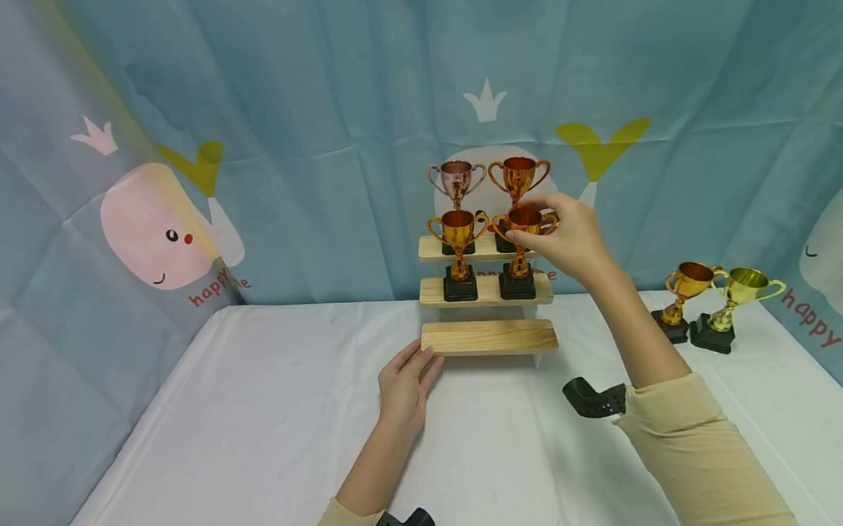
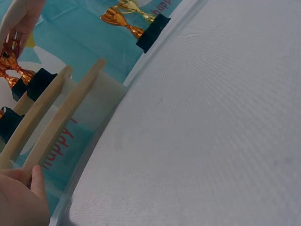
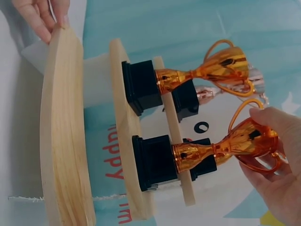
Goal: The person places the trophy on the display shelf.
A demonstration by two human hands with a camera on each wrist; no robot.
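A three-tier wooden display stand [image 1: 488, 336] stands near the back curtain. My right hand [image 1: 566, 238] holds the cup of an orange-gold trophy [image 3: 249, 139], whose black base rests on the right of the middle tier. Beside it on that tier stands a gold-orange trophy [image 1: 458, 230]. On the top tier are a rose-coloured trophy [image 1: 455, 178] at left and a copper-orange trophy [image 1: 519, 175] at right, partly hidden behind the held one. My left hand [image 1: 402, 386] grips the left end of the bare bottom tier [image 3: 68, 117] between thumb and fingers.
To the right on the white tablecloth [image 1: 257, 444] stand two more trophies, an orange one [image 1: 691, 279] and a yellow-gold one [image 1: 743, 285], close together. A blue printed curtain [image 1: 305, 139] hangs behind and along both sides.
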